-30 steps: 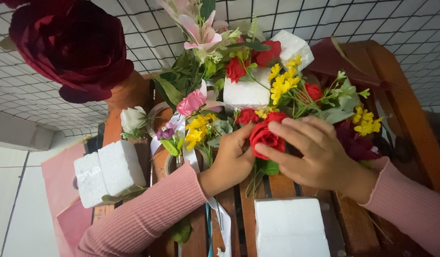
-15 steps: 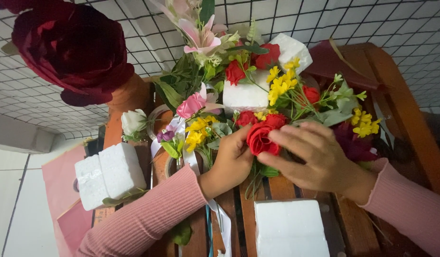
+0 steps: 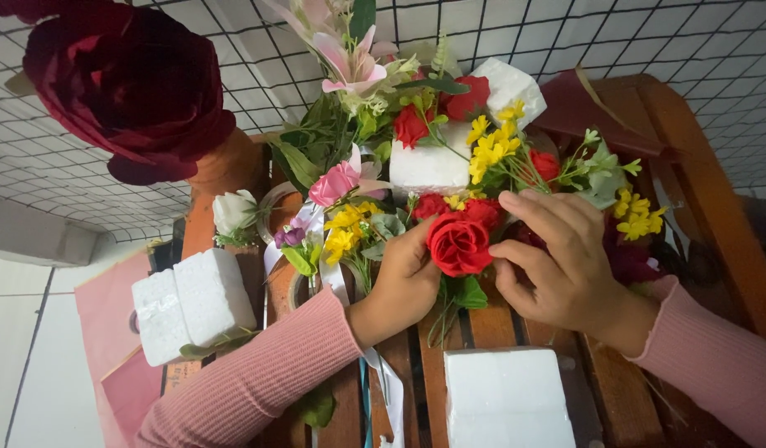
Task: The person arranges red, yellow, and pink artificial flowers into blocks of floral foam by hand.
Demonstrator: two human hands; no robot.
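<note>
A red artificial rose [image 3: 458, 243] sits at the front of a mixed flower arrangement [image 3: 416, 141] with yellow sprigs, pink blooms, lilies and green leaves stuck in white foam blocks [image 3: 432, 162]. My left hand [image 3: 403, 278] pinches the rose from its left side, thumb and fingers against the petals. My right hand [image 3: 557, 261] touches the rose's right side with its fingertips, the other fingers spread above among the flowers. Both sleeves are pink ribbed knit.
A slatted wooden surface [image 3: 482, 323] lies under the arrangement. White foam blocks rest at left [image 3: 192, 303] and at the bottom [image 3: 507, 398]. A big dark red fabric rose [image 3: 126, 83] hangs at upper left before a wire grid [image 3: 565, 33]. White ribbon [image 3: 383, 382] trails down.
The red rose has shifted slightly up and left. My right hand has lifted off its top, and the bloom shows fully between both hands.
</note>
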